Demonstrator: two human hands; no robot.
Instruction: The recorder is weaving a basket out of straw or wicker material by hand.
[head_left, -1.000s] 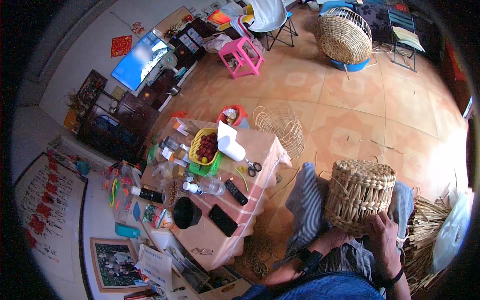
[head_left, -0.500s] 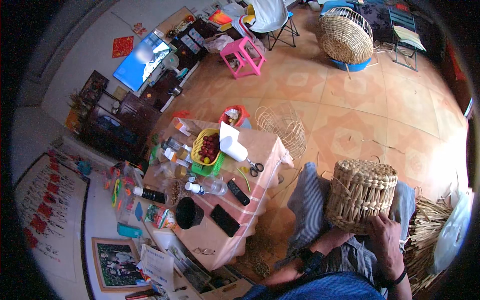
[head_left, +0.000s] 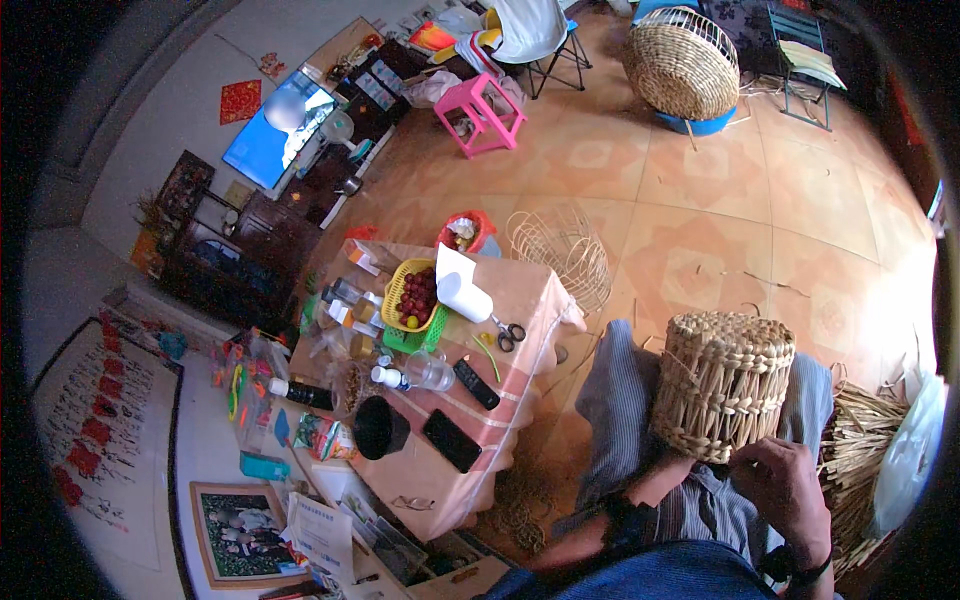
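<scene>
A woven straw basket (head_left: 725, 385), pale and round with braided bands and an open lattice of upright strands, rests in my lap, its closed end facing up and away. My left hand (head_left: 668, 474) reaches under its near lower edge; the fingers are hidden behind the weave. Just off the near right rim is my right hand (head_left: 785, 490), fingers bent and pinched together. Whatever lies between those fingertips is too small to make out. Striped cloth (head_left: 612, 415) covers my knees beneath the basket.
At my right lies a bundle of dry straw (head_left: 858, 450) beside a plastic bag (head_left: 910, 460). On the left, a table (head_left: 525, 300) carries scissors (head_left: 508, 336), a phone (head_left: 452, 440), a remote (head_left: 476, 384) and fruit. A wire-like frame basket (head_left: 565, 255) stands beyond it.
My right hand has drawn back from the basket's rim, slightly down and to the right. The basket has shifted up a little in view; the left arm stays under it.
</scene>
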